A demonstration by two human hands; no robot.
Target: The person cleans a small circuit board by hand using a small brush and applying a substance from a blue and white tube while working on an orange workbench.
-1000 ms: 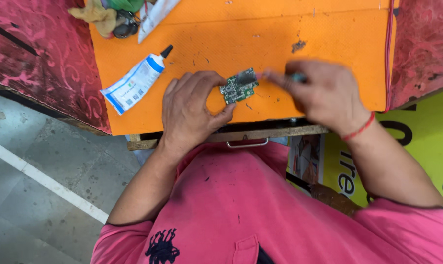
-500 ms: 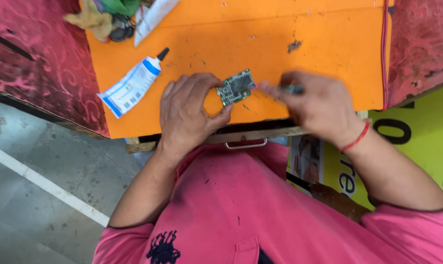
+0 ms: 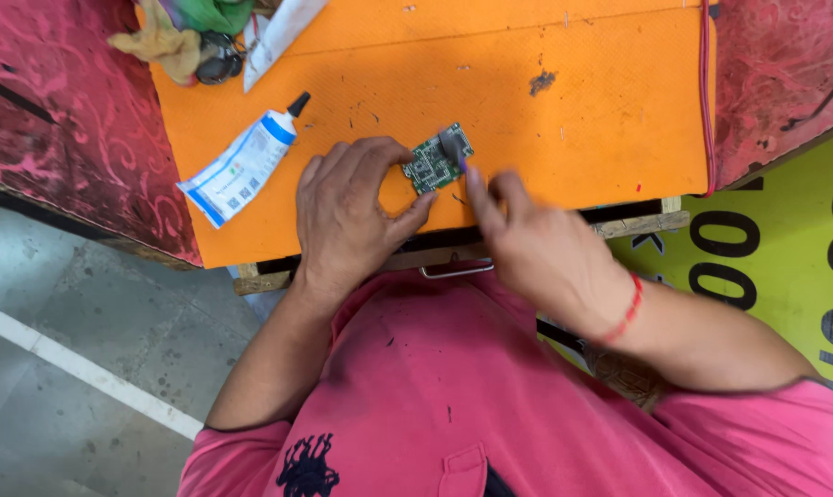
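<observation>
Left hand [image 3: 347, 216] pinched a green board [image 3: 437, 158] between thumb and fingers, holding it on the orange table [image 3: 600, 120] near the front edge. Right hand [image 3: 527, 244] had its fingers drawn narrow, one fingertip touching the board's right edge. White tube [image 3: 241, 164] lay well left. Rags [image 3: 172, 41] sat at the far corner.
</observation>
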